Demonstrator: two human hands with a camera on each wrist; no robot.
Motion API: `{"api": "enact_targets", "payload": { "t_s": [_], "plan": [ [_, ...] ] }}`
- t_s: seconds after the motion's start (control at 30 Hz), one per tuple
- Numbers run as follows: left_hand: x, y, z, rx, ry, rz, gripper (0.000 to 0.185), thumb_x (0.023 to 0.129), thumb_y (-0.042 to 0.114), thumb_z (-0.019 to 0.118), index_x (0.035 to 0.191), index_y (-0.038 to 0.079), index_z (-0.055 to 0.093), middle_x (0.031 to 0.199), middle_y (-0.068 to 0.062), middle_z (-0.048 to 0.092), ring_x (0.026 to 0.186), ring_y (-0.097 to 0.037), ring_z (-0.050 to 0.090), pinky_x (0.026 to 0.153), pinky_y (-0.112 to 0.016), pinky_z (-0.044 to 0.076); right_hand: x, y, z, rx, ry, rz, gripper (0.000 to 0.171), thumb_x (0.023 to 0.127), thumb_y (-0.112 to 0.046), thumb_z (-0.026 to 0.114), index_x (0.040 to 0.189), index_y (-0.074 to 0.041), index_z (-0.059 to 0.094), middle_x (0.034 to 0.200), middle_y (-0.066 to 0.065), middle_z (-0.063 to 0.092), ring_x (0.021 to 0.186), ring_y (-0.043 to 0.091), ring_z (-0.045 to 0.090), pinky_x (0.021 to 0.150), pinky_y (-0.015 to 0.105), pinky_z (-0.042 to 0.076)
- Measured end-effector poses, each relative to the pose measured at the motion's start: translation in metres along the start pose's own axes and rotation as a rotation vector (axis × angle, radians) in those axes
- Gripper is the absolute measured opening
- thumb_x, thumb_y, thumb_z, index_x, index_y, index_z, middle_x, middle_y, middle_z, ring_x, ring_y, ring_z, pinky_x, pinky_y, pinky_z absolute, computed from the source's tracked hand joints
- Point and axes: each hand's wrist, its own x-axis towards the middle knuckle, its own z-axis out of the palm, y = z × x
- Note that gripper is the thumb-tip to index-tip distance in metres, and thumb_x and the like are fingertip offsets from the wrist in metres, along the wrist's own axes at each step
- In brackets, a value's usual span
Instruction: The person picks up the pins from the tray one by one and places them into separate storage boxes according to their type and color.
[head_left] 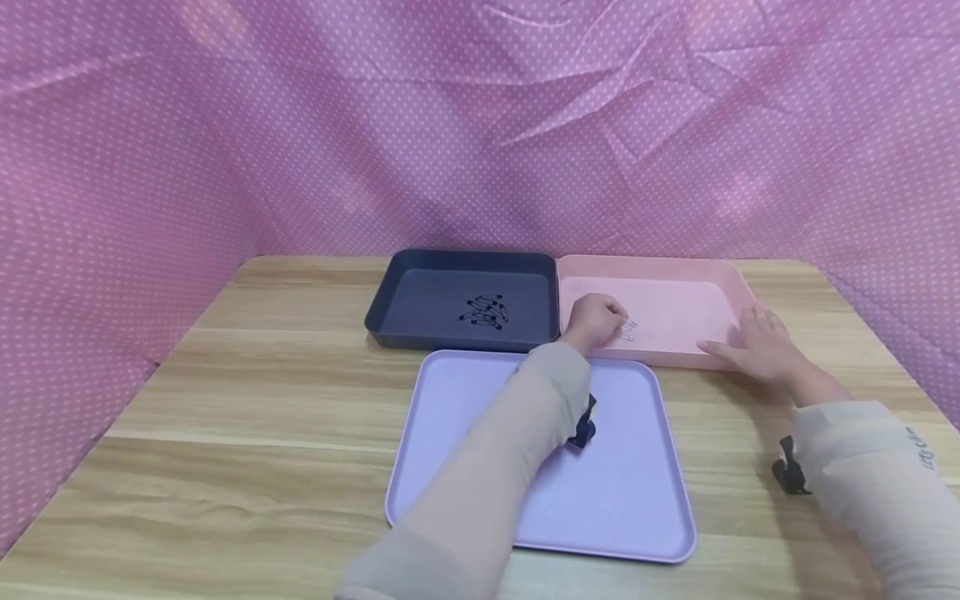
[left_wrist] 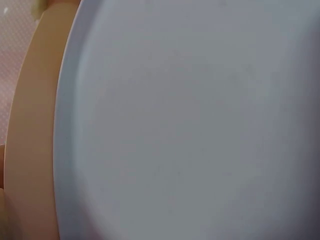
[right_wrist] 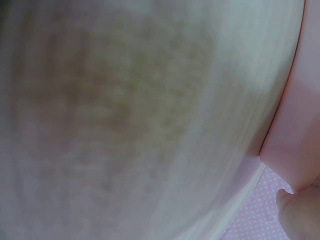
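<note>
A: Where is the left hand [head_left: 594, 321]?

B: It is over the pink tray [head_left: 675, 287], at two o'clock on the wooden table [head_left: 225, 400]. Its fingers are curled and bunched right by some small pins [head_left: 628, 330] on the tray floor. I can't tell if it pinches one.

A: And the right hand [head_left: 757, 342]?

B: It lies on the pink tray's near right rim, at about four o'clock of that tray. The fingers are fairly straight and relaxed. It holds nothing.

A: Are there more pins?

B: Yes. A little heap of black pins [head_left: 485, 311] sits in the middle of the dark blue tray [head_left: 397, 292], at twelve o'clock on the table. The two trays touch side by side.

A: What about the big tray?

B: The purple tray [head_left: 450, 433] is at six o'clock, close to the person. I see no pins in it, but the left sleeve [head_left: 510, 450] hides part of it. The left wrist view shows only its bare floor.

A: How far along is the sorting?

B: I think it is early. Only a few pins are in the pink tray, and most are in the dark blue one
</note>
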Motion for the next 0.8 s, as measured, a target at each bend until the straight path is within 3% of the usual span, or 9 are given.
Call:
{"api": "enact_targets", "payload": {
  "t_s": [0.13, 0.37, 0.6, 0.8],
  "plan": [
    [0.0003, 0.0009, 0.0012, 0.048, -0.004, 0.004, 0.008, 0.074, 0.005, 0.063, 0.073, 0.011, 0.068, 0.064, 0.005, 0.060, 0.066, -0.006, 0.051, 0.064, -0.012, 0.035, 0.0006, 0.0019, 0.0001, -0.014, 0.012, -0.013, 0.096, 0.085, -0.050, 0.041, 0.122, 0.025, -0.007, 0.125, 0.043, -0.015, 0.116, 0.053, -0.011, 0.094, 0.055, -0.007],
    [-0.0015, 0.0048, 0.0004, 0.155, -0.010, -0.003, 0.014, 0.071, 0.003, 0.060, 0.077, 0.013, 0.069, 0.073, 0.007, 0.062, 0.074, -0.008, 0.051, 0.066, -0.011, 0.035, 0.0007, 0.0017, -0.0006, -0.003, 0.008, -0.006, 0.097, 0.085, -0.050, 0.041, 0.122, 0.024, -0.007, 0.125, 0.043, -0.015, 0.115, 0.053, -0.013, 0.093, 0.057, -0.006],
    [-0.0018, 0.0053, 0.0011, 0.181, -0.027, -0.041, 0.009, 0.079, 0.014, 0.061, 0.079, 0.012, 0.070, 0.077, 0.007, 0.063, 0.074, -0.008, 0.051, 0.069, -0.013, 0.036, 0.0007, 0.0006, -0.0006, 0.002, 0.004, 0.000, 0.098, 0.084, -0.051, 0.041, 0.122, 0.024, -0.009, 0.125, 0.042, -0.017, 0.115, 0.053, -0.014, 0.093, 0.056, -0.007],
    [-0.0011, 0.0046, 0.0018, 0.206, -0.022, -0.045, 0.011, 0.075, 0.010, 0.063, 0.082, 0.014, 0.070, 0.080, 0.009, 0.064, 0.078, -0.007, 0.052, 0.071, -0.012, 0.036, 0.0005, 0.0005, -0.0005, -0.004, 0.006, -0.001, 0.098, 0.085, -0.051, 0.041, 0.122, 0.024, -0.010, 0.125, 0.042, -0.017, 0.116, 0.053, -0.013, 0.094, 0.056, -0.007]
  ]
}}
